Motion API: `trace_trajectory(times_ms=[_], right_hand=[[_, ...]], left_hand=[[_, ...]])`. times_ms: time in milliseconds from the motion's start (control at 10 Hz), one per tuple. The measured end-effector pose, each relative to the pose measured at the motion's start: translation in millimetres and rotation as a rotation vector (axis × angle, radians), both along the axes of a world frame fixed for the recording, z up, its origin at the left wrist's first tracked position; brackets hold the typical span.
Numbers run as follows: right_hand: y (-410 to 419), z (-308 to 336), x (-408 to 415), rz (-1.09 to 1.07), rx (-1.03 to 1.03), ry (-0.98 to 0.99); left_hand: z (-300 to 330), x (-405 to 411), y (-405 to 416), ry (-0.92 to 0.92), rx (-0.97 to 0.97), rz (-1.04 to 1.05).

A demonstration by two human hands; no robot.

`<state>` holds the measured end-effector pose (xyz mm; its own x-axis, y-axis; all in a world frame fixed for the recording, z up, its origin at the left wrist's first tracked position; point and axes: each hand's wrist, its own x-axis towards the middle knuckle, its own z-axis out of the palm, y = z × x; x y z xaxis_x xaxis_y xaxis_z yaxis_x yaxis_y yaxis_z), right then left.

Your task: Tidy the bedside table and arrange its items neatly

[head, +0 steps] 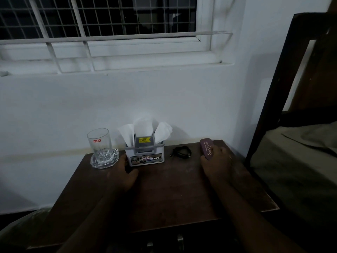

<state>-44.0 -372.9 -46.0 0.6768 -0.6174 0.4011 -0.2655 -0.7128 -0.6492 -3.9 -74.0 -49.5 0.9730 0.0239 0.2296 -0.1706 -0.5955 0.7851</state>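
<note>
Along the surface's [164,189] far edge stand a clear glass [99,143] in a glass dish [104,160], a tissue holder [145,156] and a coiled black cable [181,152]. The left hand [125,172] rests by the holder's near left corner. The right hand [217,161] grips a maroon spectacle case [207,148] near the far right corner.

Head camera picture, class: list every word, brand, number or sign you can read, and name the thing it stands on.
"cello": red label on the drinking glass.
"OPEL": front label of the white tissue holder; its smaller print is blurred.
Yellow sticker on the grey pack inside the holder: too small to read.
"PRINCE OPTICALS": maroon spectacle case held by the right hand; the smaller line is unreadable.
</note>
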Motion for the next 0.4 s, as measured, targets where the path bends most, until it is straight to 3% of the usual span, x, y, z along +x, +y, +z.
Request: trace_trajectory(times_ms=[300,400], right_hand=[[3,4,-3,-0.023,-0.074,0.043],[11,7,-7,-0.066,-0.208,-0.102]], left_hand=[[9,-6,-1,-0.045,0.065,-0.027],[7,-13,-11,-0.300,0.199,0.087]])
